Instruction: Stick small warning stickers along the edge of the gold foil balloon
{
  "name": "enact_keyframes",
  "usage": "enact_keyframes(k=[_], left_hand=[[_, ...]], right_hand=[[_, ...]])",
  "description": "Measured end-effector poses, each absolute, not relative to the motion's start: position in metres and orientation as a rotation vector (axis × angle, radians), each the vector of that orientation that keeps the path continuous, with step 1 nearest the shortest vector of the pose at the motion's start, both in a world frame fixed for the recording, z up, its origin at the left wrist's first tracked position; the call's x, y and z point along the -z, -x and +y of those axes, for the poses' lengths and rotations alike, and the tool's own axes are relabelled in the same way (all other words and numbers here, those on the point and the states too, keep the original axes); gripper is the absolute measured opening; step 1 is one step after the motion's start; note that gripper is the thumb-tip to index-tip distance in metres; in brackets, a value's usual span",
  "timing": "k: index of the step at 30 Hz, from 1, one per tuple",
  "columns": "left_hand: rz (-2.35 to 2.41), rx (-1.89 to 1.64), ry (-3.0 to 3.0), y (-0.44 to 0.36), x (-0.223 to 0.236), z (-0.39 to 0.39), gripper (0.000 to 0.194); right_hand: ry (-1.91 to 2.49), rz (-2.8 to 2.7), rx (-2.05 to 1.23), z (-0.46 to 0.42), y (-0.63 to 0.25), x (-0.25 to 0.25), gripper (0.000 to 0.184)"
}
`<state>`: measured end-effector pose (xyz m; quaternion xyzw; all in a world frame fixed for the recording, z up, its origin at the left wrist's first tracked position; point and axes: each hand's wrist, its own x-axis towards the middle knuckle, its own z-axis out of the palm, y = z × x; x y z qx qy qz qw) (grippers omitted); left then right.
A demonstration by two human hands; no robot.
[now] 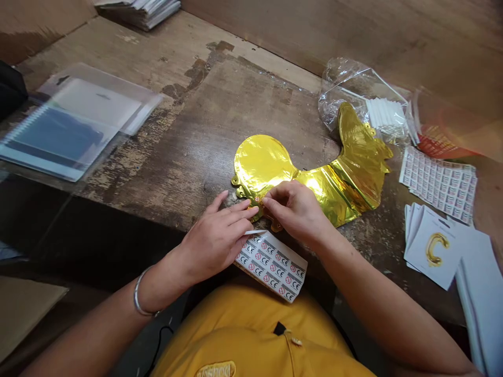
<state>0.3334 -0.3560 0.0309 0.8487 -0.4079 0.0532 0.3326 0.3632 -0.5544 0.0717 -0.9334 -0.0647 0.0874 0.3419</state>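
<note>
Nearest us, our left hand (216, 238) clamps one CE sticker sheet (277, 267), fingers reaching the gold foil balloon (261, 159) on the worktop (176, 141). Our right hand (296, 212) has thumb and forefinger together at the balloon's near edge; we can't tell what lies between them. Rightward sit several C-balloon cards (434, 251), overlapped beyond counting, and sticker sheets (440, 183). Farther, one clear bag (334, 78) holds white sticks (387, 112), uncountable, beside a blurred red basket (436, 141). A paper stack (145, 10) is cut off.
</note>
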Motion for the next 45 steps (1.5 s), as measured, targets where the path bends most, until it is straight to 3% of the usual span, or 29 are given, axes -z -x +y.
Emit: enact_keyframes(k=[8,12,15,20,27,34,40,45], left_hand=[[-1.078,-0.129,-2.204,-0.334,-0.031,-0.355,0.008],[-1.063,-0.14,-2.19,-0.335,-0.029,-0.355,0.007],[-1.078,-0.14,-2.182,-0.335,-0.027,-0.355,0.008],[-1.023,-0.138,-2.152,-0.332,-0.03,-0.351,0.011],[-0.909,-0.182,-2.194,-0.328,-0.034,-0.352,0.012],[-0.942,-0.246,-2.271,-0.334,-0.04,-0.354,0.007],[-1.015,-0.192,-2.269,-0.335,-0.043,-0.356,0.008],[-1.078,-0.252,-2.271,-0.334,-0.058,-0.36,0.009]], right_hand=[[2.704,-0.1,-0.107,-0.552,-0.36,-0.067,0.026],[2.896,-0.015,0.288,-0.561,-0.353,-0.066,0.019],[2.885,-0.43,0.457,-0.565,-0.34,-0.066,0.026],[2.774,-0.9,0.28,-0.562,-0.324,-0.053,0.032],[2.553,-0.388,0.175,-0.562,-0.343,-0.056,0.013],[2.196,-0.14,-0.266,-0.574,-0.372,-0.063,0.03],[2.091,-0.052,-0.306,-0.565,-0.372,-0.062,0.01],[2.133,-0.006,-0.229,-0.561,-0.373,-0.064,0.029]])
